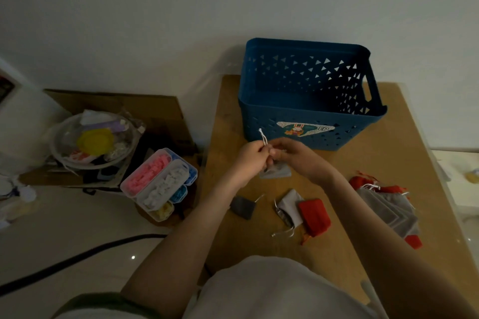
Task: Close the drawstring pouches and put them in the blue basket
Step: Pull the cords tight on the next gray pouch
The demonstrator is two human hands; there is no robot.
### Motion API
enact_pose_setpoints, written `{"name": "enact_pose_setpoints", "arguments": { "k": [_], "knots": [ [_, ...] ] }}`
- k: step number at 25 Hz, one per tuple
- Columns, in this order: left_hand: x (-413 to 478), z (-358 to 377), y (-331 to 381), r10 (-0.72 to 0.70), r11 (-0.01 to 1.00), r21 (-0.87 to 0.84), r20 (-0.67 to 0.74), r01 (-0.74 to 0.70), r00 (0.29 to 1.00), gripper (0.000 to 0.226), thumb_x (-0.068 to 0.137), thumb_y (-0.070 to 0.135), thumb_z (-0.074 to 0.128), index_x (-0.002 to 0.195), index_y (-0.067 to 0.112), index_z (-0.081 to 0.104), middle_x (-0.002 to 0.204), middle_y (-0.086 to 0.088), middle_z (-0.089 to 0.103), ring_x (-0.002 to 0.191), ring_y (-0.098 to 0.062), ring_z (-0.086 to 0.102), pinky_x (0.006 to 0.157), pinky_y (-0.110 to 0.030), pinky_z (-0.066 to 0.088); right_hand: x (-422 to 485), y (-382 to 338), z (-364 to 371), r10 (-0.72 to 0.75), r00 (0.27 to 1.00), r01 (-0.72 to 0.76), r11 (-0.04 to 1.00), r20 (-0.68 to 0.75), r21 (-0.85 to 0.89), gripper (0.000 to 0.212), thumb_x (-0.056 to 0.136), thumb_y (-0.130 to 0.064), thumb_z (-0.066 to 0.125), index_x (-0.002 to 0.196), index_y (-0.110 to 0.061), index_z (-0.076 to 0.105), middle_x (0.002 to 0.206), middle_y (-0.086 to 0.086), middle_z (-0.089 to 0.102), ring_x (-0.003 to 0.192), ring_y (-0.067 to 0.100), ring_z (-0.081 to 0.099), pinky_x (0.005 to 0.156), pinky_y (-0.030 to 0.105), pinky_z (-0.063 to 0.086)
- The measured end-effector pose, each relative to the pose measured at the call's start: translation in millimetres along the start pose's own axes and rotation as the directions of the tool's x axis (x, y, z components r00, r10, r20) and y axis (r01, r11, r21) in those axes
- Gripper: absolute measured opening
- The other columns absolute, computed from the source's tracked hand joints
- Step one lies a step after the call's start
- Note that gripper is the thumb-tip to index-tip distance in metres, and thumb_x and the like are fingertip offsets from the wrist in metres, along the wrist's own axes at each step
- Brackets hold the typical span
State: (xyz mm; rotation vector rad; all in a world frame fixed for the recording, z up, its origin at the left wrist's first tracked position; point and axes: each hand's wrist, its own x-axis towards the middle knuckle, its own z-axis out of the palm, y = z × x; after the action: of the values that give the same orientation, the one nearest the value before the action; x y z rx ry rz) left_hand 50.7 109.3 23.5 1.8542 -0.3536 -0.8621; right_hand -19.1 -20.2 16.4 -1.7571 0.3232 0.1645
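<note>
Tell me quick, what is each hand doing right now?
Left hand: pinches the white drawstring of the grey pouch.
Right hand: grips the top of that grey pouch.

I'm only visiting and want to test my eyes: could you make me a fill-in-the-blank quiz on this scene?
1. The basket on the table is coloured ____.
2. The left hand pinches the white ____ of the grey pouch.
3. The sticker on the basket shows a ____.
Missing words: blue; drawstring; rabbit.
</note>
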Motion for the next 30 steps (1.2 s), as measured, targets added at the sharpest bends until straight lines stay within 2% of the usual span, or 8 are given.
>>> {"name": "enact_pose_setpoints", "arguments": {
  "k": [6,9,12,18,21,25,28,30],
  "knots": [
    [-4.3,-6.0,2.2,-0.061,0.997,-0.043,-0.07,0.058,0.996,0.025,0.1,0.024,0.045,0.078,0.02,0.056,0.067,0.003,0.053,0.056,-0.005,0.049,0.048,-0.014,0.039,0.4,-0.2,12.2,0.069,0.998,-0.068,0.996,0.006,-0.054,0.061,0.087,-0.001,0.064,0.138,-0.026,0.042,0.104,-0.008,0.062,0.098,0.004,0.059,0.081,0.016,0.048],
    [-4.3,-13.2,1.6,-0.043,0.996,-0.076,-0.05,0.039,0.998,0.022,0.099,0.022,0.048,0.08,0.018,0.06,0.071,0.002,0.056,0.059,-0.006,0.047,0.055,-0.018,0.039,2.4,1.4,16.9,0.064,0.998,-0.062,0.995,-0.03,0.075,0.042,0.09,0.002,0.057,0.127,-0.017,0.051,0.099,0.001,0.065,0.091,0.009,0.062,0.08,0.022,0.047],
    [-5.8,-23.6,-1.3,-0.044,0.954,-0.298,-0.001,0.042,0.999,0.019,0.097,0.018,0.051,0.085,0.012,0.065,0.068,0.004,0.061,0.056,-0.005,0.043,0.054,-0.017,0.035,0.9,4.6,19.3,0.057,0.998,-0.063,0.979,0.036,0.195,0.02,0.094,-0.013,0.054,0.113,-0.016,0.06,0.105,0.005,0.067,0.101,0.017,0.062,0.091,0.031,0.047],
    [-2.8,-30.5,1.6,-0.054,0.932,-0.362,-0.042,0.035,0.998,0.019,0.097,0.018,0.051,0.085,0.01,0.063,0.062,0.003,0.049,0.052,-0.004,0.039,0.05,-0.016,0.032,1.3,5.9,30.9,-0.035,0.991,-0.019,0.92,0.131,0.391,0.016,0.094,-0.012,0.051,0.1,-0.006,0.065,0.094,0.002,0.069,0.089,0.014,0.063,0.082,0.026,0.049],
    [-3.8,-38.2,-1.0,-0.009,0.891,-0.453,0.04,0.026,0.999,0.025,0.1,0.019,0.045,0.082,0.009,0.06,0.061,0.003,0.045,0.047,-0.002,0.035,0.044,-0.015,0.026,2.4,10.3,29.1,0.001,0.996,-0.044,0.89,0.094,0.453,0.012,0.09,-0.015,0.052,0.09,-0.006,0.061,0.083,0.002,0.064,0.078,0.012,0.059,0.075,0.025,0.046],
    [-7.1,-45.2,0.7,0.051,0.992,-0.12,0.084,-0.041,0.995,0.014,0.095,0.02,0.054,0.085,0.019,0.062,0.081,0.002,0.062,0.068,-0.005,0.054,0.061,-0.016,0.04,0.1,11.1,18.0,0.027,1.0,-0.027,0.878,0.007,0.479,0.018,0.097,-0.007,0.043,0.086,-0.008,0.058,0.076,0.0,0.061,0.073,0.01,0.056,0.071,0.022,0.044],
    [-7.5,-45.3,5.6,0.133,0.99,-0.046,0.061,-0.13,0.989,0.003,0.091,0.017,0.06,0.09,0.019,0.062,0.09,0.0,0.067,0.086,-0.007,0.063,0.077,-0.017,0.048,-0.6,11.6,14.2,0.009,1.0,-0.016,0.918,0.02,0.397,0.02,0.098,-0.007,0.041,0.089,-0.009,0.059,0.08,0.003,0.06,0.074,0.01,0.055,0.07,0.021,0.045],
    [-7.3,-45.3,6.3,0.182,0.972,0.139,0.065,-0.189,0.981,0.002,0.09,0.019,0.063,0.089,0.019,0.061,0.091,0.0,0.064,0.086,-0.009,0.06,0.072,-0.017,0.045,0.1,11.6,12.2,0.031,0.999,-0.027,0.919,-0.006,0.392,0.02,0.098,-0.008,0.042,0.089,-0.009,0.06,0.08,0.001,0.061,0.074,0.01,0.056,0.07,0.02,0.046]
  ]
}}
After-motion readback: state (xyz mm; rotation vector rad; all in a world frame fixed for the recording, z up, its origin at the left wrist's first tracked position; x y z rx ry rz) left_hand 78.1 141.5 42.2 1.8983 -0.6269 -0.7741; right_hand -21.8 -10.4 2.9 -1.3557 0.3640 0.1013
